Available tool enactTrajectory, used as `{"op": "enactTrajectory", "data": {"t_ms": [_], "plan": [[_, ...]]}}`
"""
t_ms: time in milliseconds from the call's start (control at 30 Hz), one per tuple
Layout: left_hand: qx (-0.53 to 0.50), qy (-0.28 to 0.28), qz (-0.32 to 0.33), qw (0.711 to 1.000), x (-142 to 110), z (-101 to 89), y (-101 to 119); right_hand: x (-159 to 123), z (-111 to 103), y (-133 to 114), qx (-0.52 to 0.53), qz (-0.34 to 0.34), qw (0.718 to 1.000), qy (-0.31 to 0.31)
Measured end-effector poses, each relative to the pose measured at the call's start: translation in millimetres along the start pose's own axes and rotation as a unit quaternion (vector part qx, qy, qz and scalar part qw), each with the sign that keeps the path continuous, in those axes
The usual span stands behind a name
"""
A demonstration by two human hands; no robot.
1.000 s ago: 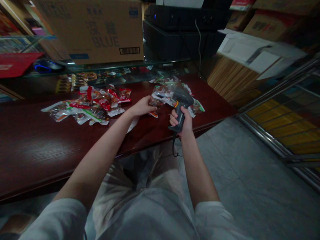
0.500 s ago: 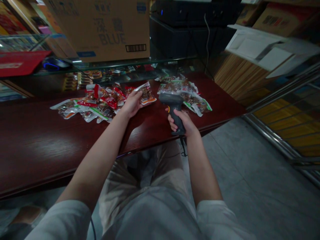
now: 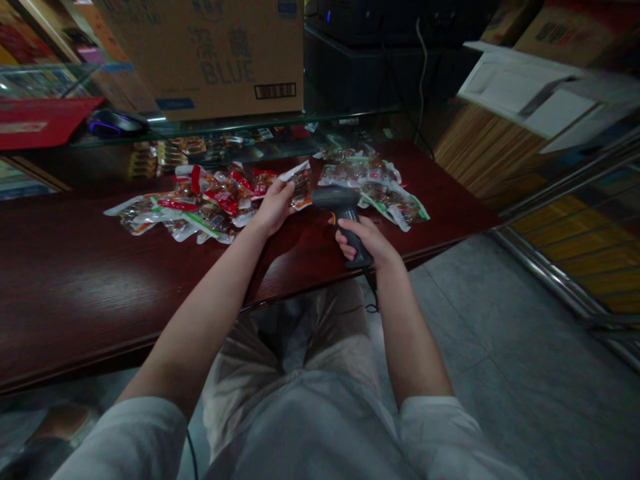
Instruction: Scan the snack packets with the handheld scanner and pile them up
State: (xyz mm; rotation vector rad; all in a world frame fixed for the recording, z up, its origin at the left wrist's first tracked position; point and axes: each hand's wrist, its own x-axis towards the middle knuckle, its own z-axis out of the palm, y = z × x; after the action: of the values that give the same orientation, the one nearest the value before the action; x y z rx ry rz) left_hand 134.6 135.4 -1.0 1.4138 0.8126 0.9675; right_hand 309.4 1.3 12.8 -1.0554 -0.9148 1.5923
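My left hand [image 3: 275, 205] is closed on a clear snack packet [image 3: 301, 183] with dark contents and an orange lower edge, held above the table. In my right hand [image 3: 364, 241] is a black barcode scanner [image 3: 336, 198], gripped by its handle, its head pointing left at the packet. Scanner head and packet are very close; whether they touch I cannot tell. Left of my left hand lies a heap of red, white and green snack packets [image 3: 220, 193]. Behind the scanner and to its right is another pile of green-edged clear packets [image 3: 390, 197].
The dark red wooden table [image 3: 100, 273] runs across in front of me. Behind it, a glass shelf [image 3: 225, 125] bears a large cardboard box [image 3: 235, 73] and a computer mouse [image 3: 115, 125]. Flattened cardboard [image 3: 480, 137] and a metal rack [image 3: 555, 273] stand at the right.
The scanner head has turned and shifted left toward the packet. My left hand has moved slightly right with the packet, which is now tilted more. The whole view has shifted a little.
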Motion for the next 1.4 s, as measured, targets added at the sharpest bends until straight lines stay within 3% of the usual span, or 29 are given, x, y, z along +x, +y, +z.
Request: {"op": "enactTrajectory", "data": {"t_ms": [267,400,467,567,667,767,833,967,1067,1133,1200,1267,1400], "plan": [[0.048,0.042,-0.04,0.997,0.4,3.4,-5.6,3.0,5.6,-4.8,-0.024,0.025,0.999,0.021],[0.051,0.012,0.008,0.999,2.5,3.9,-6.4,4.0,3.8,-4.7,-0.022,0.036,0.999,0.014],[0.103,0.022,0.04,0.994,4.9,-0.8,-3.2,4.2,1.1,-2.8,-0.012,0.027,1.0,0.003],[0.268,0.088,0.059,0.957,5.4,-17.8,7.9,3.8,-3.7,1.1,0.011,0.0,1.0,-0.002],[0.395,0.168,0.022,0.903,-1.0,-40.7,22.5,3.1,-6.9,4.4,0.026,-0.02,0.999,-0.005],[0.448,0.238,-0.018,0.861,-10.7,-58.3,34.4,2.9,-8.7,6.5,0.038,-0.025,0.999,-0.011],[0.454,0.265,-0.006,0.85,-16.5,-63.3,40.2,3.0,-9.5,7.4,0.049,-0.026,0.998,-0.011],[0.469,0.216,0.064,0.854,-21.5,-56.7,46.2,3.1,-10.5,8.1,0.063,-0.03,0.998,-0.005],[0.535,0.115,0.104,0.831,-20.0,-44.7,40.5,2.9,-10.3,7.8,0.063,-0.027,0.998,-0.003],[0.569,0.074,0.093,0.814,-18.8,-38.2,32.0,2.6,-9.9,7.3,0.061,-0.028,0.998,-0.004],[0.578,0.09,0.06,0.809,-18.6,-34.6,23.6,2.0,-9.5,6.8,0.061,-0.031,0.998,-0.006],[0.573,0.14,0.035,0.806,-19.9,-33.6,18.8,1.4,-9.5,6.5,0.063,-0.031,0.998,-0.005],[0.558,0.214,0.006,0.802,-24.8,-34.3,21.6,1.0,-10.9,6.8,0.069,-0.038,0.997,-0.005]]}}
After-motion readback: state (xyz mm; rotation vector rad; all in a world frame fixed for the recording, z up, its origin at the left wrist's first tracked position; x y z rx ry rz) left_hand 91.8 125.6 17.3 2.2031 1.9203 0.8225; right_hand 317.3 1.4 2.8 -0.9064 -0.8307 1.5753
